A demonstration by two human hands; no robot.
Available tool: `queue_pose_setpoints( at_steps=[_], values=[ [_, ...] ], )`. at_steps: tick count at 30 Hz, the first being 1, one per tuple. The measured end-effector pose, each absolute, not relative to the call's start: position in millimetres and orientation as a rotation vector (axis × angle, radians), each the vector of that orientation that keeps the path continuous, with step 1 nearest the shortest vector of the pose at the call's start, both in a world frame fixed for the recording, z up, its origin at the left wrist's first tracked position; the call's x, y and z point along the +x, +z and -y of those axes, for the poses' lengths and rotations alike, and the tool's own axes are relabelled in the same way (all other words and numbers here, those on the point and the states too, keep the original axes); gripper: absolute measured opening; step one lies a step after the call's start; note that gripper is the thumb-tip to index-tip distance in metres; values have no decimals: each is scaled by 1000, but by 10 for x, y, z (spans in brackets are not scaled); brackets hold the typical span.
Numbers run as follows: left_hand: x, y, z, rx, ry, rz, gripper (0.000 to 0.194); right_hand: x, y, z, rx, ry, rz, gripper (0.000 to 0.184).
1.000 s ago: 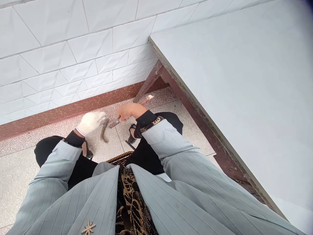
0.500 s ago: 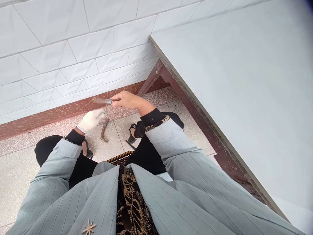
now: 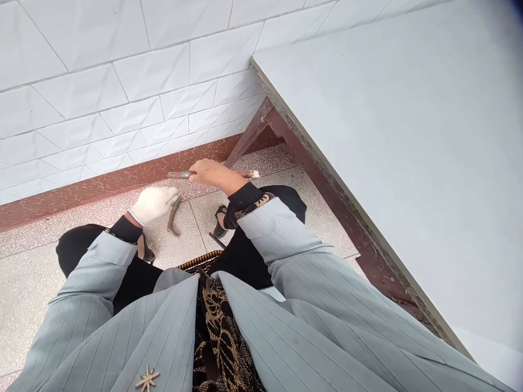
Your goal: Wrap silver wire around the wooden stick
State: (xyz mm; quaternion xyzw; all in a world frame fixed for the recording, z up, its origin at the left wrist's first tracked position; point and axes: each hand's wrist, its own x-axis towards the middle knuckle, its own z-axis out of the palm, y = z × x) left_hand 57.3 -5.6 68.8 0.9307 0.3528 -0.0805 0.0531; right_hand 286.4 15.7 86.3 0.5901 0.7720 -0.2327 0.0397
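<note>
My right hand (image 3: pixel 209 172) is bare and closed around a brown wooden stick (image 3: pixel 176 175). One end of the stick sticks out to the left of my fingers; a pale-tipped end shows beyond my wrist. Silvery wire (image 3: pixel 187 175) is wound round the stick right beside my fingertips. My left hand (image 3: pixel 154 203), in a white glove, is lower and to the left, its fingers pinched together. A thin strand of the wire ran to it a moment ago; now the strand is too fine to make out. Below my hands, a curved brown piece (image 3: pixel 173 220) lies on the floor.
A large pale tabletop (image 3: pixel 392 141) on a reddish-brown frame (image 3: pixel 302 147) fills the right side. White wall tiles (image 3: pixel 151 71) rise ahead above a reddish skirting (image 3: pixel 98 188). The woven rim of a basket or seat (image 3: pixel 200 261) shows between my legs, above a speckled floor (image 3: pixel 30 305).
My right hand has lowered and turned slightly rightward with the stick, now held more level, so its pale far end shows. My left hand has shifted slightly right.
</note>
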Motion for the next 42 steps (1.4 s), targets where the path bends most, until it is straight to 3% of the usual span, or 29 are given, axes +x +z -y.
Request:
queue_pose_setpoints(
  at_steps=[5,15,19,23,26,30,36,42],
  values=[
    [530,690,30,2908,-224,-1101,36,2773,881,-98,1421,-749,-2238,21],
    [403,560,-163,2486,94,-1146,34,2964,944,-101,951,-1674,-2350,11],
    [409,560,-140,2275,208,-1120,34,3060,967,-122,1386,-2033,-2524,8],
    [468,578,-89,2245,195,-1039,33,3036,956,-158,2045,-2246,-2384,22],
    [514,592,-50,2308,156,-966,32,3008,913,-212,2325,-2109,-2268,21],
    [548,630,3,2485,108,-910,33,3015,817,-274,2450,-1581,-2305,11],
    [526,657,45,2825,35,-1001,38,3021,776,-273,2255,-847,-2458,18],
    [467,719,43,2937,-26,-1145,39,2906,844,-200,1811,-718,-2304,26]
  ],
)
